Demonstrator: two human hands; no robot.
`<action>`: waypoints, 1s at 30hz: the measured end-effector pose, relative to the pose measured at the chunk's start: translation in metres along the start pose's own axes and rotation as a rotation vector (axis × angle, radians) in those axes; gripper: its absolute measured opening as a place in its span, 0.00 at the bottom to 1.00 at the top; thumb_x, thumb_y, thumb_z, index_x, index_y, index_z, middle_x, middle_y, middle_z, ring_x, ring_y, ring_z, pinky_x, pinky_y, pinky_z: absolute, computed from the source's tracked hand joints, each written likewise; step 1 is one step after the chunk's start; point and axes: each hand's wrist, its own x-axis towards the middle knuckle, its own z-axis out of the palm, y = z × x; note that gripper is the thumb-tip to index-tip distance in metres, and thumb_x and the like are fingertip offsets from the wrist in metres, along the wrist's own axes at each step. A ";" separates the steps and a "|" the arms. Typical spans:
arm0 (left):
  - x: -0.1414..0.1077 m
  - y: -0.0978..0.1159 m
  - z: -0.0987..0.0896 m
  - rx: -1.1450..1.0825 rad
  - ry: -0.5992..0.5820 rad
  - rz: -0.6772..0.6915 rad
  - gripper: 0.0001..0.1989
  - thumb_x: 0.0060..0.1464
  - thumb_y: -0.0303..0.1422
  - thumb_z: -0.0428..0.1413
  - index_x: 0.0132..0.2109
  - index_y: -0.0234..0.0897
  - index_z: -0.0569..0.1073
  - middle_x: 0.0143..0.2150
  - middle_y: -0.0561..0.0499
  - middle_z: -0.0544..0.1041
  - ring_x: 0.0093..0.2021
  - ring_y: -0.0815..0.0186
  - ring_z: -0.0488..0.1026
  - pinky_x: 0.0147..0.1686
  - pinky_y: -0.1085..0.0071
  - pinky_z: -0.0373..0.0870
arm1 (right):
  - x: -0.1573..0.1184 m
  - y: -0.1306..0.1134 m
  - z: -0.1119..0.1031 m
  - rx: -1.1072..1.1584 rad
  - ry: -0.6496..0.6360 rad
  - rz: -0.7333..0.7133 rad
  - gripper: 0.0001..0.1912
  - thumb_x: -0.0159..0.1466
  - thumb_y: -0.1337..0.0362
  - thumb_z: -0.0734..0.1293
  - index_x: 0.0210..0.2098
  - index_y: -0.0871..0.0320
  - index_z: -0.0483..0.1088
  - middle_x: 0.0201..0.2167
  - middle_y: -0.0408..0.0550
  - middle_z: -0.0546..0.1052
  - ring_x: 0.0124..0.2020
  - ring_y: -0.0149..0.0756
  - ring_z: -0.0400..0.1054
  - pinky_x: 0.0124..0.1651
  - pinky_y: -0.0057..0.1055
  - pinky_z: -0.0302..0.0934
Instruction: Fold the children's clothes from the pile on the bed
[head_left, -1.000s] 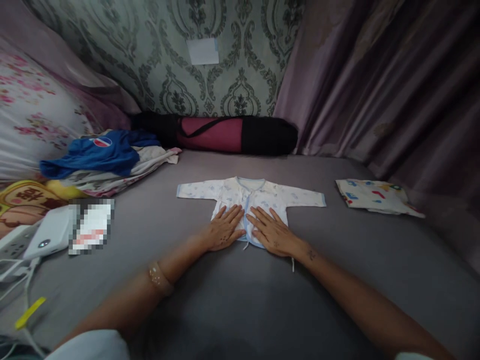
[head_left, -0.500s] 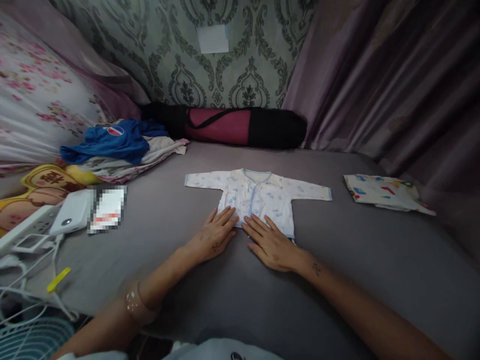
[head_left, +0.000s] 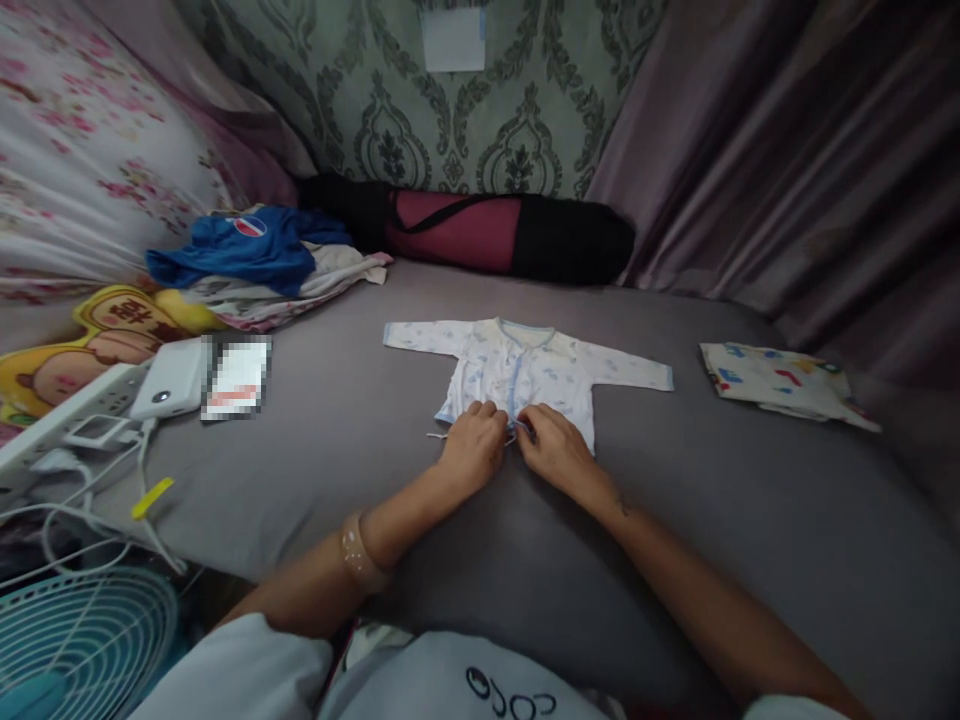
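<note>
A small white baby shirt [head_left: 487, 362] with a pale blue print and blue trim lies spread on the grey sheet, both sleeves stretched out and the collar away from me. At its lower edge, my left hand [head_left: 475, 447] is closed with curled fingers on the hem, left of the front opening. Just across that opening, my right hand [head_left: 559, 450] pinches the hem near the blue front edge. The fingertips of both hands nearly meet. A thin white tie string [head_left: 436, 435] sticks out left of my left hand. The cloth between the fingers is mostly hidden.
A folded printed cloth [head_left: 780, 380] lies at the right. Along the wall rests a black and maroon bag [head_left: 457, 235]. Left are a blue garment [head_left: 240, 250], a white power bank [head_left: 171, 380], a power strip [head_left: 75, 425] with cables, and a fan [head_left: 82, 640] below the bed edge.
Both hands lay flat on the shirt's lower part; now their fingers are curled and pinching the hem, closer together. The view has tilted slightly downward and left.
</note>
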 end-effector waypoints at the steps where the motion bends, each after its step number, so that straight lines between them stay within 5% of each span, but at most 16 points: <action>1: 0.001 0.002 0.000 0.008 0.002 -0.010 0.10 0.63 0.27 0.45 0.43 0.35 0.71 0.44 0.43 0.73 0.45 0.58 0.68 0.47 0.62 0.67 | 0.002 0.001 0.000 0.017 0.007 0.026 0.08 0.65 0.67 0.60 0.37 0.59 0.71 0.36 0.50 0.76 0.38 0.39 0.70 0.43 0.32 0.62; 7: 0.005 0.002 0.001 0.011 0.024 -0.032 0.13 0.65 0.29 0.44 0.42 0.35 0.73 0.42 0.44 0.74 0.44 0.59 0.69 0.44 0.64 0.66 | 0.011 0.010 -0.006 0.220 0.073 0.191 0.08 0.63 0.65 0.62 0.33 0.57 0.74 0.29 0.45 0.78 0.32 0.35 0.72 0.37 0.29 0.61; 14: 0.009 -0.001 0.004 -0.003 0.097 0.044 0.14 0.66 0.30 0.45 0.43 0.35 0.75 0.41 0.45 0.76 0.43 0.60 0.71 0.44 0.64 0.66 | 0.013 0.008 -0.011 0.240 0.102 0.148 0.10 0.63 0.64 0.62 0.36 0.57 0.75 0.31 0.46 0.79 0.31 0.34 0.72 0.35 0.28 0.62; 20: 0.003 -0.006 0.004 -0.007 0.073 0.198 0.11 0.60 0.27 0.48 0.41 0.34 0.76 0.41 0.43 0.77 0.44 0.57 0.72 0.44 0.61 0.67 | 0.012 0.005 -0.018 0.160 -0.124 -0.009 0.13 0.67 0.64 0.59 0.38 0.56 0.76 0.38 0.47 0.80 0.39 0.36 0.73 0.42 0.30 0.62; 23: -0.002 -0.026 -0.003 -0.183 0.197 0.072 0.12 0.56 0.25 0.49 0.43 0.37 0.76 0.39 0.46 0.78 0.43 0.60 0.73 0.46 0.64 0.67 | 0.017 0.006 -0.026 0.062 -0.234 -0.002 0.16 0.68 0.61 0.58 0.34 0.54 0.76 0.31 0.45 0.79 0.34 0.36 0.72 0.38 0.30 0.62; 26: -0.006 -0.059 -0.010 -0.251 0.299 -0.190 0.15 0.52 0.25 0.50 0.47 0.36 0.74 0.40 0.45 0.77 0.42 0.59 0.73 0.45 0.64 0.68 | 0.031 0.006 -0.024 -0.026 -0.120 -0.005 0.17 0.70 0.62 0.55 0.41 0.56 0.76 0.38 0.49 0.79 0.41 0.38 0.72 0.45 0.32 0.63; 30: -0.011 -0.096 -0.009 -0.434 0.117 -0.306 0.20 0.46 0.28 0.55 0.50 0.35 0.70 0.39 0.48 0.75 0.37 0.62 0.72 0.37 0.67 0.69 | 0.055 0.000 -0.002 -0.061 -0.070 -0.130 0.23 0.70 0.62 0.53 0.60 0.65 0.66 0.63 0.58 0.66 0.64 0.44 0.58 0.65 0.38 0.51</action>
